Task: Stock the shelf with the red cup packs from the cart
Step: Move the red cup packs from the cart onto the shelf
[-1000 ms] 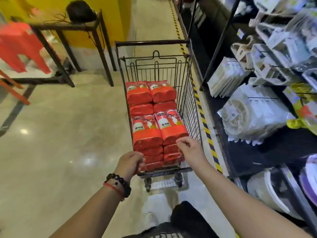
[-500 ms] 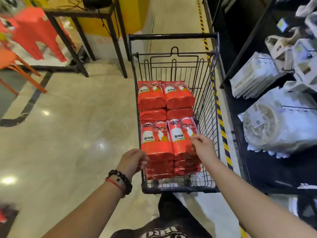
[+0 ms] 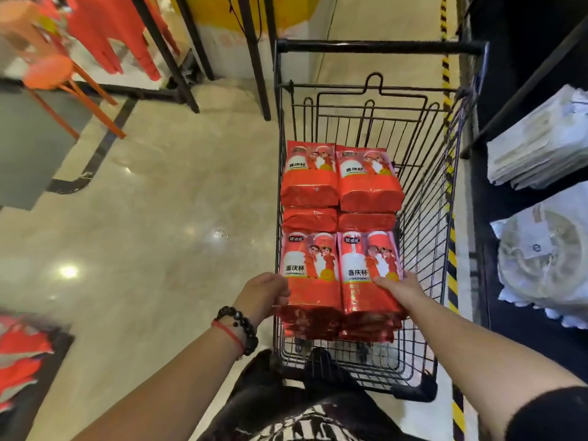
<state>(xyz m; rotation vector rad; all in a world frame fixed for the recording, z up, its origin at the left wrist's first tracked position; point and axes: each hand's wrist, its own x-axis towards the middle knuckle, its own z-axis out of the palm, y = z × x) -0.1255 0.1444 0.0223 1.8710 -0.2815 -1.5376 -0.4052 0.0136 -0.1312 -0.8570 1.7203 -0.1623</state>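
Note:
A black wire cart [image 3: 439,173] stands in front of me, holding several red cup packs stacked in two rows. The near top packs lie side by side: the left one [image 3: 310,268] and the right one [image 3: 366,268]. My left hand [image 3: 262,292] grips the near left edge of the left pack. My right hand [image 3: 399,288] rests on the right pack's right side, fingers spread across its top. Two more top packs [image 3: 340,176] lie at the cart's far end. The black shelf [image 3: 496,237] runs along the right.
White packaged goods [image 3: 541,148] and round plastic-wrapped plates [image 3: 547,259] fill the shelf at right. Yellow-black floor tape [image 3: 451,268] runs between cart and shelf. A black table frame [image 3: 178,68] and orange stools [image 3: 57,78] stand far left on the shiny floor.
My view has tilted down and closed in on the cart. Both hands have moved from the cart's near rim onto the two near top packs.

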